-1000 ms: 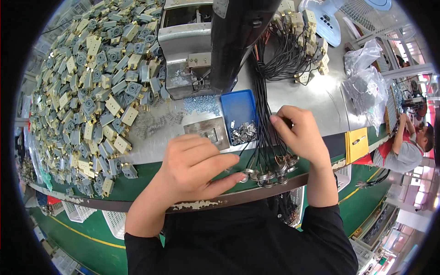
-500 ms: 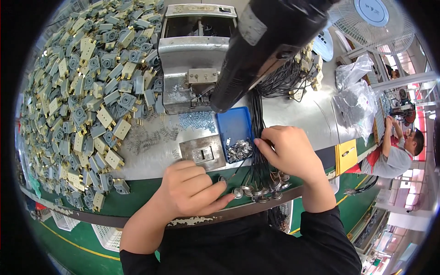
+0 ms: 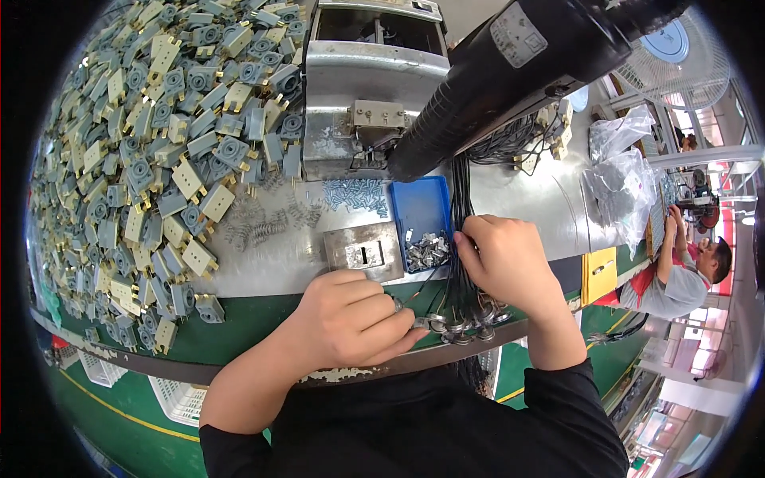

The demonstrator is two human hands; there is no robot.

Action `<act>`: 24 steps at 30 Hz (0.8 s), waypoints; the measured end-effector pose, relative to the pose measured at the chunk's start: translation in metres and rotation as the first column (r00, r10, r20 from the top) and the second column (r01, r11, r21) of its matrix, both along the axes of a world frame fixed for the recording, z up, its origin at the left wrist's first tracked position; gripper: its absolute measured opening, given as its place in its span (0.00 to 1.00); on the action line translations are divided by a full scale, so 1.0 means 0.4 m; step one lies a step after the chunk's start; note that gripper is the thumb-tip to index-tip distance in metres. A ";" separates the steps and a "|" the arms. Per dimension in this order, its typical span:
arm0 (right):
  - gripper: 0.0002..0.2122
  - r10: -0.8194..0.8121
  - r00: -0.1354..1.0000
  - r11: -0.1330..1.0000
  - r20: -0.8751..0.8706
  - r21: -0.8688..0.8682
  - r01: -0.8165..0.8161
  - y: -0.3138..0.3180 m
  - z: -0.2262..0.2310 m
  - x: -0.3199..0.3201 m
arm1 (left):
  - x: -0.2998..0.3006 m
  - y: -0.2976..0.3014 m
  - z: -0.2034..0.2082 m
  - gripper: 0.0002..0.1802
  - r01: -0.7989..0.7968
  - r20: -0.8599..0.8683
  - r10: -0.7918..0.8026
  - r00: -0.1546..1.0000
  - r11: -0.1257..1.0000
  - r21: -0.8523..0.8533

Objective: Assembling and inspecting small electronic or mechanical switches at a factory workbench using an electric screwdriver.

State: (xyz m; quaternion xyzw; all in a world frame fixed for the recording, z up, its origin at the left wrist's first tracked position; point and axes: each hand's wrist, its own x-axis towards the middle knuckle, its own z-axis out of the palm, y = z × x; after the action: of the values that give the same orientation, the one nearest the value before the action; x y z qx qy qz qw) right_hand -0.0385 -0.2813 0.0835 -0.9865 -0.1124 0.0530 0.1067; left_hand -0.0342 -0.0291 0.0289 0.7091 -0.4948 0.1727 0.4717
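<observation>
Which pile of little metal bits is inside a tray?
The silvery pieces in the blue tray beside the right hand; the springs and bluish screws lie loose on the metal tabletop.

From here I am holding the left hand [image 3: 351,323] curled, thumb pointing right, and the right hand [image 3: 504,261] angled inward, fingers bent, thumb beside the forefinger.

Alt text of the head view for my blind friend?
A person's left hand curls beside the round metal ends of black cables, and the right hand touches the cables. Beyond them is a blue tray of small metal parts; at left, a large heap of grey and cream pieces.
</observation>
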 end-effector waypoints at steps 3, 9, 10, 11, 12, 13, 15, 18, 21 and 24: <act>0.10 0.017 0.998 0.999 0.067 0.032 -0.019 -0.007 -0.002 -0.004 | 0.001 -0.004 0.007 0.13 -0.001 -0.004 0.001 1.000 1.000 -0.005; 0.12 -0.184 0.894 0.535 -0.409 0.721 0.440 -0.054 0.028 0.020 | -0.008 0.000 -0.004 0.17 0.043 -0.107 -0.048 0.993 0.998 -0.048; 0.13 -0.113 0.833 0.277 -0.542 0.788 0.550 -0.051 0.028 0.027 | -0.009 0.002 -0.004 0.25 0.065 -0.179 -0.079 0.981 0.994 -0.083; 0.13 -0.123 0.851 0.294 -0.511 0.800 0.523 -0.029 0.027 0.024 | -0.017 0.001 0.006 0.25 0.064 -0.171 -0.077 0.982 0.995 -0.077; 0.14 -0.183 0.877 0.429 -0.444 0.767 0.478 -0.003 0.026 0.023 | -0.028 -0.006 0.025 0.35 0.106 -0.412 -0.165 0.896 0.981 -0.162; 0.14 -0.168 0.895 0.480 -0.413 0.759 0.440 0.027 0.027 0.023 | -0.035 -0.013 0.043 0.45 0.129 -0.614 -0.262 0.745 0.959 -0.253; 0.14 -0.091 0.926 0.589 -0.367 0.730 0.347 0.057 0.017 0.033 | -0.039 -0.019 0.048 0.51 0.222 -0.650 -0.407 0.641 0.910 -0.351; 0.12 -0.013 0.988 0.814 -0.152 0.572 0.098 0.110 0.049 0.048 | -0.047 -0.004 0.065 0.45 0.231 -0.665 -0.581 0.470 0.808 -0.542; 0.06 0.338 0.819 0.810 0.465 0.299 -0.504 0.107 0.068 0.073 | -0.037 0.039 0.093 0.16 0.258 -0.673 -0.541 0.505 0.838 -0.480; 0.09 0.552 0.671 0.594 0.495 0.332 -0.733 0.125 0.086 0.107 | -0.024 0.089 0.122 0.13 0.098 -0.837 -0.513 0.190 0.858 -0.504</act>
State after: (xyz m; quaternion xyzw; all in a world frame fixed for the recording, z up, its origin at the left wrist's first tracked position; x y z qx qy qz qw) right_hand 0.0043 -0.2314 0.1178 -0.8039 -0.4928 -0.1142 0.3128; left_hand -0.0437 0.0066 0.0776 0.4557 -0.2022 -0.3083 0.8102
